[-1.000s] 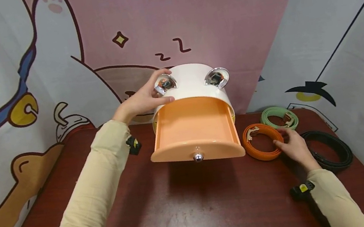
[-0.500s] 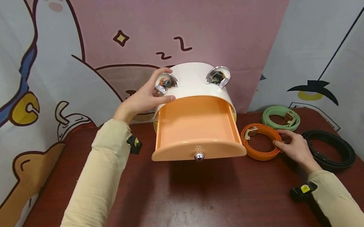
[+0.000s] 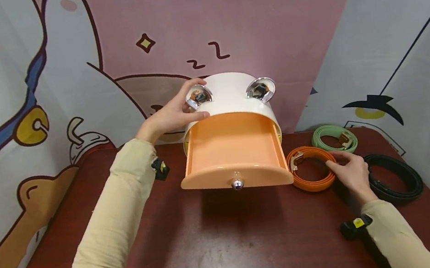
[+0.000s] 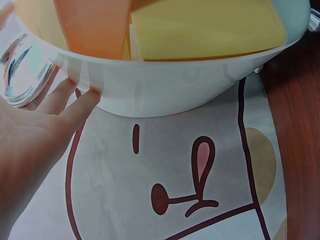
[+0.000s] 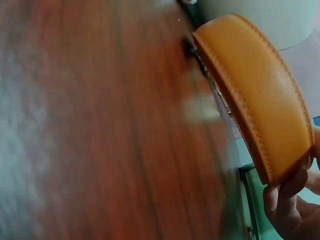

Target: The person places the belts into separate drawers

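A white rounded drawer box (image 3: 231, 92) with two chrome domes stands at the back of the table. My left hand (image 3: 172, 115) holds its upper left side, thumb in front of the left dome (image 3: 199, 96) and a finger behind it; the left wrist view shows fingertips against the white shell (image 4: 145, 90). The peach drawer (image 3: 233, 147), with a chrome knob (image 3: 237, 184), is pulled out and bare inside. To its right, my right hand (image 3: 352, 173) pinches the right side of a coiled orange belt (image 3: 316, 187). In the right wrist view, the stitched belt (image 5: 257, 95) appears tilted.
A coiled green belt (image 3: 319, 133) lies behind the orange one, and a coiled black belt (image 3: 408, 186) lies right of my right hand. The dark red table (image 3: 216, 254) extends in front. A cartoon-printed cloth (image 3: 264, 15) hangs right behind the box.
The head view has shifted slightly. My right fingers now sit more closely on the orange belt's right edge, and the belt has moved very little. My left hand and the drawer stay put.
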The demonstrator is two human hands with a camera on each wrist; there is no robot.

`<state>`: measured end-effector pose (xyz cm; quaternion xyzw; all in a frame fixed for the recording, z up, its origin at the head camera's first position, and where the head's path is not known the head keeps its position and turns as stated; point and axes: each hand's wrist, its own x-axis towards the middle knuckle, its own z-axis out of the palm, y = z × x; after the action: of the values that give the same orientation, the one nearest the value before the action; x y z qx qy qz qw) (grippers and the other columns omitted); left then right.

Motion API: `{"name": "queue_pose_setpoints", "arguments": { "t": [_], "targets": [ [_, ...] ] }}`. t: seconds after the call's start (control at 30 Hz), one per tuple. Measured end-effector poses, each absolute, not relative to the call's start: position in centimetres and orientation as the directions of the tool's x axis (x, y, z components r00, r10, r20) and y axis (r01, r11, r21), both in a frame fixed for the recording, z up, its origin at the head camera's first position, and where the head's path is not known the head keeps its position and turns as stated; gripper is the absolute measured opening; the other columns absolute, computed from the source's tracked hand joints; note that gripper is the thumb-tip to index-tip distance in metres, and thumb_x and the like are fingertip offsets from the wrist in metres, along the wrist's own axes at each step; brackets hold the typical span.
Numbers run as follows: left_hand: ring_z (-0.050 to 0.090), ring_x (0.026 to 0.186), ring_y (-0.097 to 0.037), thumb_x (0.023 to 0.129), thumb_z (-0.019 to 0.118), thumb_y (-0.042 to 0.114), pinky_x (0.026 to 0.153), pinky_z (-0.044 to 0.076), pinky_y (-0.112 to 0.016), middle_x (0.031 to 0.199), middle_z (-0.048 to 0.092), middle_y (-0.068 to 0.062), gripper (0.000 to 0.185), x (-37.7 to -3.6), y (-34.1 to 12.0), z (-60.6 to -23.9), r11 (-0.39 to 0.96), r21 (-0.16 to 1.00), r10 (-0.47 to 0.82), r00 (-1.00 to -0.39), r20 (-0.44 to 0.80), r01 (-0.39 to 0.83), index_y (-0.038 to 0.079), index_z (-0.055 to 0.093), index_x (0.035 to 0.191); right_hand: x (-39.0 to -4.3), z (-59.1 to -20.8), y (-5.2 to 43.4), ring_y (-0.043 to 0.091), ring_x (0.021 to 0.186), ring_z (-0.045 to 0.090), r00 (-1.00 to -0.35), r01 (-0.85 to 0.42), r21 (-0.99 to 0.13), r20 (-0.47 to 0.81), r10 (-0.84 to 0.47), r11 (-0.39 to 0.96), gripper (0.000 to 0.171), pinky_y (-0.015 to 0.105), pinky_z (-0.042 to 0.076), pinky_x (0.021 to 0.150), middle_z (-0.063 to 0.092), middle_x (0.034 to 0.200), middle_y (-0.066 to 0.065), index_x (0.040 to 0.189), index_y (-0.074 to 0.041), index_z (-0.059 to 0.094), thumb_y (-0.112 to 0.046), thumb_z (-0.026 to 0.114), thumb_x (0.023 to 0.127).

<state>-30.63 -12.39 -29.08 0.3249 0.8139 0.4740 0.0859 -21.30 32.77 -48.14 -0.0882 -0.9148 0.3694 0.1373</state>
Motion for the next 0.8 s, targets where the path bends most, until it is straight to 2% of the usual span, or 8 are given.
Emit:
{"name": "queue_pose_setpoints", "arguments": {
  "t": [0.3, 0.53, 0.67, 0.8],
  "targets": [
    [0.047, 0.063, -0.021, 0.092, 0.067, 0.014, 0.063, 0.041, -0.029, 0.139, 0.032, -0.007, 0.072, -30.4, -12.2, -29.2, 0.336, 0.830, 0.610, -0.774, 0.168, 0.446, 0.024, 0.021, 0.147, -20.8, -48.6, 33.2, 0.033, 0.097, 0.056, -0.936, 0.018, -0.686, 0.245, 0.254, 0.727, 0.038, 0.033, 0.039, 0.073, 0.064, 0.109, 0.024, 0.123, 0.001, 0.063, -0.021, 0.064, 0.092],
    [0.049, 0.064, -0.021, 0.092, 0.067, 0.014, 0.063, 0.041, -0.029, 0.138, 0.032, -0.008, 0.073, -30.6, -12.2, -29.2, 0.338, 0.829, 0.609, -0.775, 0.168, 0.446, 0.022, 0.020, 0.147, -20.9, -47.9, 33.1, 0.029, 0.091, 0.058, -0.920, 0.020, -0.670, 0.278, 0.276, 0.742, 0.036, 0.022, 0.040, 0.067, 0.066, 0.105, 0.024, 0.120, 0.002, 0.065, -0.019, 0.065, 0.091],
    [0.046, 0.061, -0.019, 0.092, 0.066, 0.013, 0.061, 0.039, -0.028, 0.134, 0.035, -0.008, 0.073, -30.6, -12.3, -29.1, 0.334, 0.831, 0.608, -0.776, 0.170, 0.444, 0.022, 0.020, 0.148, -21.0, -47.3, 32.9, 0.021, 0.085, 0.056, -0.923, 0.005, -0.673, 0.281, 0.262, 0.740, 0.037, 0.015, 0.040, 0.061, 0.066, 0.105, 0.024, 0.120, 0.003, 0.064, -0.021, 0.064, 0.091],
    [0.046, 0.062, -0.021, 0.092, 0.066, 0.015, 0.063, 0.040, -0.029, 0.136, 0.033, -0.008, 0.073, -30.6, -12.4, -29.1, 0.337, 0.829, 0.611, -0.773, 0.169, 0.447, 0.021, 0.019, 0.148, -20.9, -46.4, 32.8, 0.006, 0.078, 0.052, -0.925, 0.000, -0.684, 0.276, 0.259, 0.729, 0.038, 0.011, 0.040, 0.058, 0.066, 0.106, 0.025, 0.121, 0.003, 0.063, -0.021, 0.064, 0.092]
  ]
}}
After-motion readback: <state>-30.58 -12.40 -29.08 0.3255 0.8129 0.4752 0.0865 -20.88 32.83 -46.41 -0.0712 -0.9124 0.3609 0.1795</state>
